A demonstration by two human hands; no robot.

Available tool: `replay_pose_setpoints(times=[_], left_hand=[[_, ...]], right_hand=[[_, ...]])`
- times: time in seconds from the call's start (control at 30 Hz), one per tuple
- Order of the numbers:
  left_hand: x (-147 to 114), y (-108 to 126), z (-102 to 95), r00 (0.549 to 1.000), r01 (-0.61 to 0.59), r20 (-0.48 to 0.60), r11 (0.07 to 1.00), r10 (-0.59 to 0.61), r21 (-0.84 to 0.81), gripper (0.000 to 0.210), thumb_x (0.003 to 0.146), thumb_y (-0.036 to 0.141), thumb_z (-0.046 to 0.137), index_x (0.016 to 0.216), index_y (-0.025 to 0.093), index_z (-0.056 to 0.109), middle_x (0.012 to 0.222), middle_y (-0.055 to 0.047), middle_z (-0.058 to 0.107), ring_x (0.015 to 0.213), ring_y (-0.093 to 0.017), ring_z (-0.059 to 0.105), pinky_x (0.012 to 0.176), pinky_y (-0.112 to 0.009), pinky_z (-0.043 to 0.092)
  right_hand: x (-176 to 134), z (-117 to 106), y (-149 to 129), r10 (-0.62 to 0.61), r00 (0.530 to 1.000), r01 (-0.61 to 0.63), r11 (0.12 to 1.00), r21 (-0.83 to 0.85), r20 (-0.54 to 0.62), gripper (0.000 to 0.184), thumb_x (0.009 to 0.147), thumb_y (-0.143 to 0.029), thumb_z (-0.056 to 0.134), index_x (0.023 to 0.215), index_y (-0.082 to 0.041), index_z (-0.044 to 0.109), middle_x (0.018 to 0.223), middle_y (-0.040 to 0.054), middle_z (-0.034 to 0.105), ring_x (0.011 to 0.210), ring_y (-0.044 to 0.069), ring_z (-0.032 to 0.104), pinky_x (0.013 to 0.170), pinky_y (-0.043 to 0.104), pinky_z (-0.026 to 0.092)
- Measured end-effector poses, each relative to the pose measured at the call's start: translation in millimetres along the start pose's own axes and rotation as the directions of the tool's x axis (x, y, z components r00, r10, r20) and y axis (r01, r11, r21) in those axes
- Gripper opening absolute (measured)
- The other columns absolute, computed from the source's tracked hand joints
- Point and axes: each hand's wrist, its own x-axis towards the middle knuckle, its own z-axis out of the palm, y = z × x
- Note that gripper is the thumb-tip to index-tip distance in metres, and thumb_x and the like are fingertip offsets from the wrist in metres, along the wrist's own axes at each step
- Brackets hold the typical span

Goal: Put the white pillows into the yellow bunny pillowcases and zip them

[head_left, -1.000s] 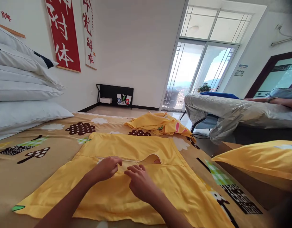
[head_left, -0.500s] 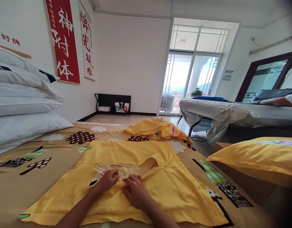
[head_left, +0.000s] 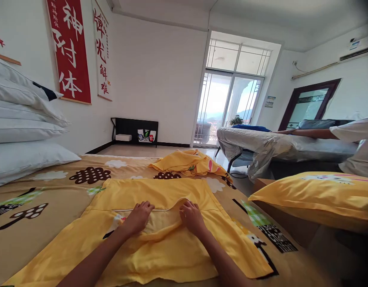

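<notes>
A yellow pillowcase (head_left: 172,263) lies spread on the patterned bedding in front of me, with a zipper-edged slit (head_left: 160,210) across its upper half. The slit gapes and shows a paler inner side and part of a printed figure. My left hand (head_left: 138,218) is closed at the left part of the slit, fingers curled over its upper edge. On the right, my right hand (head_left: 192,217) pinches the cloth where the zipper edge arches up. Some of the fingertips are hidden by the hands themselves.
Behind lies a crumpled yellow cloth (head_left: 189,162) on the brown bedding (head_left: 61,207). White pillows (head_left: 25,159) are stacked at left. A filled yellow pillow (head_left: 315,199) rests on a cardboard box at right. Beyond, another person's arm (head_left: 315,134) reaches over a plastic-covered table (head_left: 255,139).
My right hand has moved right and away from me to the raised zipper edge. My left hand has shifted slightly up to the slit's edge. The view has turned a little right.
</notes>
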Motion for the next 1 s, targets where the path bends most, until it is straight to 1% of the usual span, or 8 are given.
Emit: replay_pose_setpoints(times=[0.13,0.3,0.43,0.57,0.77,0.83,0.9,1.0], left_hand=[[45,10,14.6,0.997,-0.055,0.051,0.996,0.058,-0.067,0.069,0.085,0.023,0.047,0.151,0.021,0.027,0.153,-0.010,0.036,0.139,-0.024,0.034,0.112,-0.043,0.026],[82,6,45.1,0.993,0.051,0.114,0.995,-0.041,-0.087,0.063,0.094,0.053,0.029,0.150,0.023,0.032,0.158,-0.010,0.024,0.146,-0.027,0.023,0.113,-0.055,0.021],[98,-6,42.8,0.992,0.108,0.066,0.993,-0.105,-0.049,0.057,0.093,0.046,0.034,0.143,0.020,0.043,0.151,-0.015,0.038,0.140,-0.030,0.034,0.109,-0.056,0.026],[113,-15,34.3,0.994,0.102,-0.027,0.995,-0.101,0.007,0.046,0.092,0.038,0.039,0.129,0.017,0.056,0.132,-0.018,0.058,0.124,-0.031,0.050,0.103,-0.051,0.033],[141,-8,35.9,0.981,0.115,-0.165,0.991,-0.101,0.076,0.031,0.089,0.018,0.042,0.105,0.015,0.067,0.113,-0.017,0.065,0.114,-0.031,0.055,0.107,-0.051,0.026],[144,-4,42.7,0.968,0.152,-0.213,0.986,-0.134,0.070,0.036,0.090,0.013,0.035,0.107,0.013,0.066,0.115,-0.019,0.063,0.115,-0.032,0.053,0.105,-0.054,0.026],[141,-3,50.0,0.966,0.142,-0.225,0.989,-0.128,0.047,0.038,0.092,0.015,0.032,0.112,0.013,0.064,0.119,-0.019,0.061,0.116,-0.031,0.053,0.101,-0.050,0.033],[128,-7,54.9,0.978,0.027,-0.205,0.999,-0.021,0.024,0.039,0.095,0.026,0.037,0.129,0.020,0.055,0.134,-0.012,0.055,0.124,-0.025,0.048,0.101,-0.041,0.036]], right_hand=[[-3,4,37,0.110,0.994,-0.110,0.990,-0.093,-0.004,0.026,0.095,-0.021,0.040,0.099,-0.019,0.066,0.104,0.0088,0.066,0.103,0.023,0.059,0.089,0.036,0.038],[-16,18,46,0.083,0.995,-0.092,0.980,-0.178,-0.055,0.028,0.095,-0.018,0.038,0.106,-0.020,0.064,0.107,0.0087,0.066,0.103,0.023,0.058,0.089,0.035,0.036],[-14,17,48,0.018,1.000,-0.021,0.984,-0.175,-0.017,0.029,0.094,-0.016,0.039,0.108,-0.020,0.064,0.102,0.0070,0.067,0.098,0.022,0.059,0.085,0.035,0.037],[-15,22,53,0.014,0.995,-0.030,0.985,-0.168,-0.094,0.026,0.095,-0.015,0.038,0.100,-0.020,0.063,0.101,0.0063,0.065,0.096,0.022,0.057,0.087,0.035,0.037],[-17,34,57,0.010,0.982,-0.036,0.990,-0.133,-0.190,0.022,0.092,-0.013,0.041,0.093,-0.021,0.061,0.097,0.0051,0.064,0.094,0.021,0.057,0.086,0.035,0.040],[-16,35,59,0.007,0.979,-0.031,0.993,-0.113,-0.202,0.022,0.092,-0.013,0.041,0.092,-0.022,0.061,0.097,0.0048,0.065,0.093,0.021,0.058,0.085,0.035,0.042],[-16,34,61,0.006,0.981,-0.025,0.995,-0.096,-0.194,0.021,0.093,-0.015,0.041,0.092,-0.022,0.061,0.096,0.0047,0.066,0.092,0.020,0.060,0.085,0.036,0.043],[-19,31,56,-0.031,0.982,0.015,0.996,-0.087,-0.185,0.019,0.094,-0.022,0.045,0.104,-0.023,0.061,0.111,0.0072,0.066,0.105,0.023,0.060,0.090,0.039,0.043]])
